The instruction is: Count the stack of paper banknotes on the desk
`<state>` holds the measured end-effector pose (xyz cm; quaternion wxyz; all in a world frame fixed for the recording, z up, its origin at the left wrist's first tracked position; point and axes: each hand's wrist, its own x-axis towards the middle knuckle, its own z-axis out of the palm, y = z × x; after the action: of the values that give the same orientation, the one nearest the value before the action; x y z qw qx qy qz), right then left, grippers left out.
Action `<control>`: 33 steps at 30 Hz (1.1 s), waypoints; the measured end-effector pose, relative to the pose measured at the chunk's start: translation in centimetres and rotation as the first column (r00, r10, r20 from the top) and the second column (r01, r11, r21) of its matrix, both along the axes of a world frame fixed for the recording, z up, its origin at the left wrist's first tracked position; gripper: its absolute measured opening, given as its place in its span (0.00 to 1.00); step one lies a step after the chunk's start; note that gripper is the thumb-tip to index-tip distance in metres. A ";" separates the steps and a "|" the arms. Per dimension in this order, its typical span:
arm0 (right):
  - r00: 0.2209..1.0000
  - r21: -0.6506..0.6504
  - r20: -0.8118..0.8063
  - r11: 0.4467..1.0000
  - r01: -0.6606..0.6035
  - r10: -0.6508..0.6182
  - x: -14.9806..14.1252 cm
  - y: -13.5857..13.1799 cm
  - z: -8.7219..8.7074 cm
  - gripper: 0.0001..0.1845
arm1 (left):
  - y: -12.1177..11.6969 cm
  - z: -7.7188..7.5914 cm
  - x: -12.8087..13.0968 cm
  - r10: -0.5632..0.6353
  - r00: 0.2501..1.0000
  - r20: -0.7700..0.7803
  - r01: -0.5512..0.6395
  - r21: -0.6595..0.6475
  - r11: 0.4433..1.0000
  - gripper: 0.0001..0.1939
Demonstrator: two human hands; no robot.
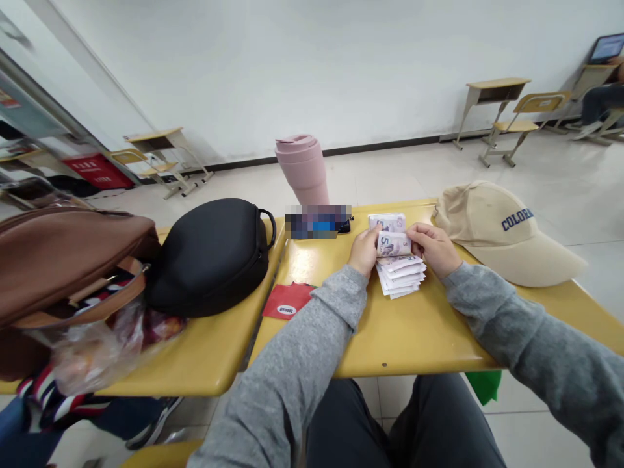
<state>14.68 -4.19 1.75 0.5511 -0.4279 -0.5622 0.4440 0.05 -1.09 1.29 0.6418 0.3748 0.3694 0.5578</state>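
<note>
Several banknotes (pixel 400 275) sit over the yellow desk (pixel 409 341), clamped at their left side by the left hand (pixel 364 252), likely so the loose fan stays together. The right hand (pixel 435 248) pinches one note's right edge, seemingly to keep it apart.

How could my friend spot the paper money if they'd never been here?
Start at the yellow desk where the person sits. Look left of the beige cap, where the left hand and right hand hold the banknotes. Unlike the pink tumbler or cap, they're thin purplish papers, fanned in layers, showing a 5.
</note>
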 end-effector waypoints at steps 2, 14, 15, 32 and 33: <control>1.000 0.006 0.006 1.000 -0.007 0.007 0.1 0.1 -0.1 0.17 | 0.0 0.0 0.0 -0.007 1.000 0.002 0.007 0.016 1.000 0.14; 0.999 -0.005 -0.015 1.000 -0.029 0.029 -0.3 -0.2 0.3 0.21 | 0.0 -0.1 0.1 -0.057 0.996 0.062 0.053 0.068 0.996 0.15; 1.000 -0.001 -0.005 1.000 -0.018 0.018 -0.3 -0.2 0.2 0.21 | 0.0 0.0 0.1 -0.055 0.997 0.062 0.051 0.066 0.996 0.15; 0.964 -0.016 0.160 0.976 0.217 -0.212 0.6 1.1 -1.2 0.22 | 0.4 -0.7 0.0 -0.096 0.995 -0.017 0.097 0.076 0.992 0.16; 0.963 -0.021 0.166 0.976 0.217 -0.211 0.6 1.1 -1.2 0.21 | 0.4 -0.7 0.0 -0.098 0.995 -0.016 0.099 0.076 0.992 0.16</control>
<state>15.30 -3.09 0.57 0.5395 -0.5316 -0.5472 0.3561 0.07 -0.72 0.61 0.6513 0.4203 0.3330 0.5368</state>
